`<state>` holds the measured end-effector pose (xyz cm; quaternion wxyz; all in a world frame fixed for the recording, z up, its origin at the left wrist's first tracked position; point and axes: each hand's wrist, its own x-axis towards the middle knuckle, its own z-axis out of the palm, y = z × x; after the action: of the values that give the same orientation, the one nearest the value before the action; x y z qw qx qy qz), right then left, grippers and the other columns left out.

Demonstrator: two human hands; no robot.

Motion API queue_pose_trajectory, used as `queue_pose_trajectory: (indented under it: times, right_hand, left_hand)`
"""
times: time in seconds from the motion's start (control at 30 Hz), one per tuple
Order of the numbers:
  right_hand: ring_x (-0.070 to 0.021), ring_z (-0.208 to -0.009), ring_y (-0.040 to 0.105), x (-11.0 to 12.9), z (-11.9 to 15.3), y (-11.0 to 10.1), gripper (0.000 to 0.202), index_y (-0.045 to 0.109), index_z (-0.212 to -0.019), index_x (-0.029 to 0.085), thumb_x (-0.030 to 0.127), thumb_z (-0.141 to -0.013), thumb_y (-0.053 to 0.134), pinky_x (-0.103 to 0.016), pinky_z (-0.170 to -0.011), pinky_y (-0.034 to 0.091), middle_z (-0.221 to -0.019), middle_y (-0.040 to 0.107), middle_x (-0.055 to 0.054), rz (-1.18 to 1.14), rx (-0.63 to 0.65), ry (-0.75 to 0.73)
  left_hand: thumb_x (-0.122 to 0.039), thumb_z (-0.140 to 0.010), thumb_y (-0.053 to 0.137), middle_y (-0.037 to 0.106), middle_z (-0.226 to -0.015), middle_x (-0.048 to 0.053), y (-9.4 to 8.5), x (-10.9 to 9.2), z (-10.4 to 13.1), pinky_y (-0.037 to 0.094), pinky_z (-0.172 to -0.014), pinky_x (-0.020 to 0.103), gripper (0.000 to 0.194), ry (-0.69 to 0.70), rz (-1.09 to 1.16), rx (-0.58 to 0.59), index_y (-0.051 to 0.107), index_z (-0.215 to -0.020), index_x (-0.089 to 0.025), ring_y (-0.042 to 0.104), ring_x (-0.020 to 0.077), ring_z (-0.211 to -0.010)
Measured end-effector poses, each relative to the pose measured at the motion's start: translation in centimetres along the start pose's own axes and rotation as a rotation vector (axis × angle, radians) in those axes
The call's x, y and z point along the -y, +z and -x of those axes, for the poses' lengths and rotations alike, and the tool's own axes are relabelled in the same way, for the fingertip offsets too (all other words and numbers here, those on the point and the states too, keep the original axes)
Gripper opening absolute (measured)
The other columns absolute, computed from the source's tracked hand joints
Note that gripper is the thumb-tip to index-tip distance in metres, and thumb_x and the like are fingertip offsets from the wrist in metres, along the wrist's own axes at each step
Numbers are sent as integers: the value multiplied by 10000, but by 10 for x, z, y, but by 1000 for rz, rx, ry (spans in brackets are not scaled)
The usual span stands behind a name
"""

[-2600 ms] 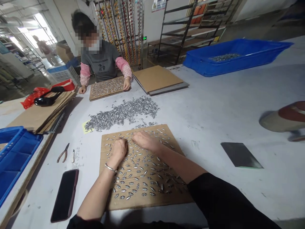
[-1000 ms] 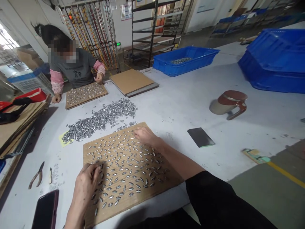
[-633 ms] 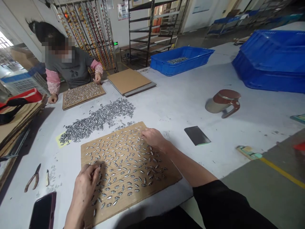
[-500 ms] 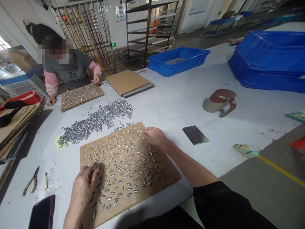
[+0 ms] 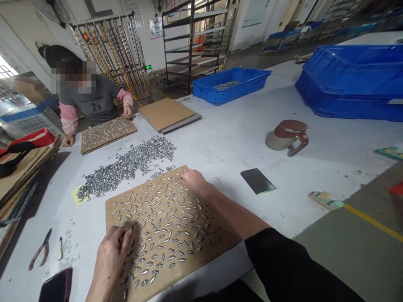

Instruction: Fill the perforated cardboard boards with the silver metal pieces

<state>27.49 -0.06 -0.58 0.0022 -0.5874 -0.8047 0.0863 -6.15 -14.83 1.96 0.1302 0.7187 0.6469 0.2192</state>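
A brown cardboard sheet (image 5: 225, 235) lies before me, covered with rows of small silver, pointed oval metal pieces (image 5: 172, 265). Over its left edge my left hand (image 5: 110, 253) is closed, thumb and fingers pinched together; whatever is between them is too small to make out. My right hand (image 5: 195, 183) pinches at the board's far right corner, close to the pieces there, and its fingertips hide what they hold, if anything. Just beyond the board spreads a heap of loose metal pieces (image 5: 126, 167), partly on a yellow paper (image 5: 80, 201).
Pliers (image 5: 40, 251) and a phone (image 5: 56, 285) lie at left. To the right are a dark flat block (image 5: 257, 181) and a lidded mug (image 5: 288, 134). Blue bins (image 5: 349, 92) stand farther back. Across the table a co-worker (image 5: 94, 96) handles another filled board (image 5: 108, 133).
My right hand has shifted a little left along the board's far edge. My left hand stays at the left edge, still pinched. The view has tilted slightly.
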Motion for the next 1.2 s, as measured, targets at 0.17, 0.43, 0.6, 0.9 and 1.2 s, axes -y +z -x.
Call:
queue_pose_trajectory:
  times: [0.17,0.43,0.6,0.9,1.2]
  right_hand:
    - [-225,-962,688,9,-5,-4,344,745,-1003,157,229,-1034,411,-290,-803,466,-1084,735,-133,-1,22,-8]
    - [-209,-972,676,-4,-22,-12,294,742,-1082,156,188,-1003,460,-264,-793,449,-1126,717,-126,-59,-10,73]
    - [-216,-994,666,-28,-26,-14,309,750,-1079,178,224,-1010,452,-270,-802,433,-1125,719,-121,-117,-100,185]
    - [-217,-1011,670,-21,-39,-5,241,758,-1018,184,250,-976,531,-254,-789,431,-1112,736,-109,-123,-18,58]
    - [-261,-1001,700,-3,-58,-4,249,772,-1016,117,171,-947,539,-279,-793,471,-1093,750,-185,-59,71,27]
  left_hand:
    - [-567,-942,463,726,-824,62,3,7,2,583,-661,316,437,5,2,0,746,-889,-239,713,217,-692]
    - [-579,-944,458,710,-782,50,3,5,2,591,-661,309,453,17,-1,-18,746,-861,-239,712,208,-675]
    - [-595,-941,459,722,-808,50,1,8,4,590,-645,297,458,11,22,-17,746,-865,-246,719,203,-681]
    - [-592,-943,447,712,-817,52,11,9,2,587,-662,325,462,-12,10,26,742,-869,-244,720,213,-705]
    - [-600,-944,460,728,-865,52,12,18,8,600,-698,326,449,-13,22,25,740,-877,-256,735,219,-766]
